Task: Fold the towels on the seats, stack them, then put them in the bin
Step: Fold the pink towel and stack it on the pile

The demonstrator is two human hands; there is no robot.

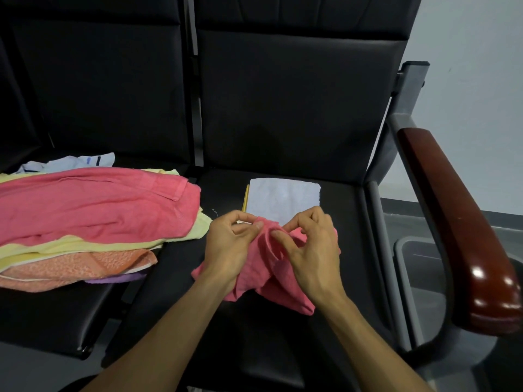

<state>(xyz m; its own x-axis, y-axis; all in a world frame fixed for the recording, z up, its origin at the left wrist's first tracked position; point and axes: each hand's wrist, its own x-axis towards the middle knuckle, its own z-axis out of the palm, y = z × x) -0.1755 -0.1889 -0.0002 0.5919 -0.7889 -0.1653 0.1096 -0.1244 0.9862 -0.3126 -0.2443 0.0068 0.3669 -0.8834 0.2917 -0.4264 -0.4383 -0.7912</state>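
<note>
Your left hand [226, 244] and right hand [310, 250] meet over the right-hand seat [348, 250], both working the same small pink towel [263, 278]. On your left hand, thumb and forefinger are curled in and pinch a raised fold of that towel at its top edge; the other fingers [226, 219] arch loosely above it. Your right hand pinches the cloth just beside that, thumb and forefinger closed on the fold, the remaining fingers spread and half bent. The towel is bunched up between the two hands, and its lower part hangs crumpled down onto the seat cushion toward you.

Just behind the pink towel, farther from you on the same seat, lies a folded pale blue towel [283, 199], flat and squared, with a thin yellow edge [245, 198] showing along its left side, as if another folded piece lies under it.

Left of the pink towel, on the neighbouring seat, sits the unfolded heap: a large pink towel [93, 202] on top, yellow towels [85, 244] under it, an orange one [70, 270] below, a sliver of purple [119, 278] at the bottom, and a white-and-blue cloth [70, 161] behind.

Right of the pink towel, past the wooden armrest [458, 236], the grey bin [418, 267] stands on the floor.
</note>
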